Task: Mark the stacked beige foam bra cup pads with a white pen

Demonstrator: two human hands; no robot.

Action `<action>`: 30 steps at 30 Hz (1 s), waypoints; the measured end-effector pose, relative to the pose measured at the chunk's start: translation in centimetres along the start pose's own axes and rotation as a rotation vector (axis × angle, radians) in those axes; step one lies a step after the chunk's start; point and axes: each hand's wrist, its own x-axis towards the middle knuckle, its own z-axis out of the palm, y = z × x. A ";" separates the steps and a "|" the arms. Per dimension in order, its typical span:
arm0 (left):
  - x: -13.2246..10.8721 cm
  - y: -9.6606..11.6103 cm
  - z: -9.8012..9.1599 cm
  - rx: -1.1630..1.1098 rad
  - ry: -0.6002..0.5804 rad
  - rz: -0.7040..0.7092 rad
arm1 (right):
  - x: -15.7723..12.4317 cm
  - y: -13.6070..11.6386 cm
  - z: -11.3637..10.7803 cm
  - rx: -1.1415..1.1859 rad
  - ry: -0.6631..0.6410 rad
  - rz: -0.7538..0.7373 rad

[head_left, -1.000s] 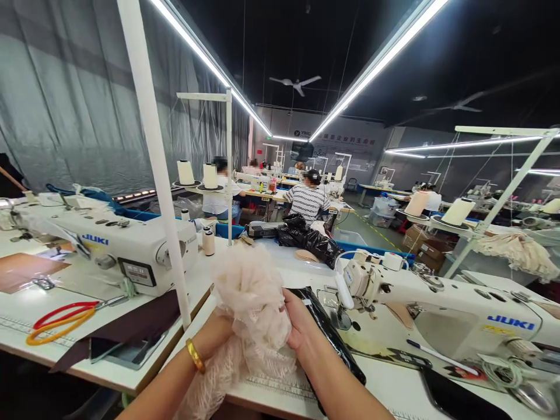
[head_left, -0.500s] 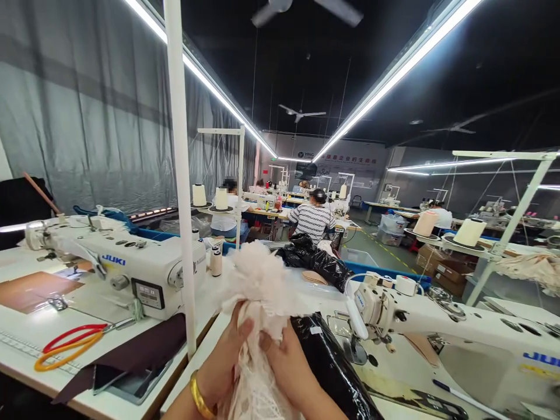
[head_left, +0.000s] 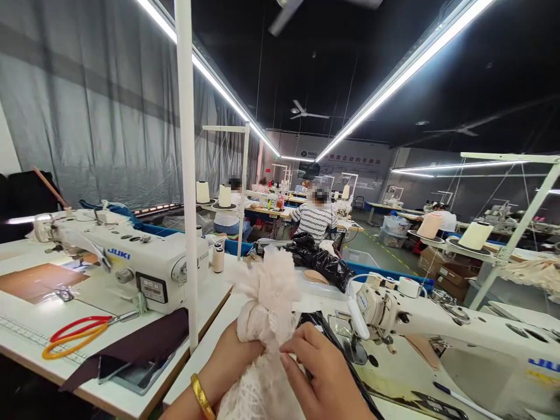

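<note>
A gathered bundle of cream lace fabric [head_left: 262, 318] stands in front of me, its ruffled top fanned out and its lower part hanging toward me. My left hand [head_left: 238, 353], with a gold bangle on the wrist, is wrapped around the bundle's narrow middle. Beside it on the right, my right hand [head_left: 321, 367] has its thumb and index fingertips drawn close together against the fabric's edge. Whatever lies between those tips is too small to make out. A black plastic bag [head_left: 317, 319] lies partly hidden behind my right hand.
Sewing machines stand to the left [head_left: 126, 251] and right [head_left: 441, 326]. Red and orange scissors [head_left: 79, 338] and dark cloth [head_left: 135, 350] lie on the left table. A white post [head_left: 187, 175] rises between tables. Ahead, a person in a striped shirt [head_left: 315, 220] sits with their back to me.
The right hand has moved off its grip around the fabric to a fingertip pinch at the right edge. My left hand now wraps the bundle alone. The view has shifted slightly.
</note>
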 end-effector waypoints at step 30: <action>-1.1 0.2 0.3 0.653 0.045 0.331 | 2.7 3.5 0.5 1.200 0.115 0.786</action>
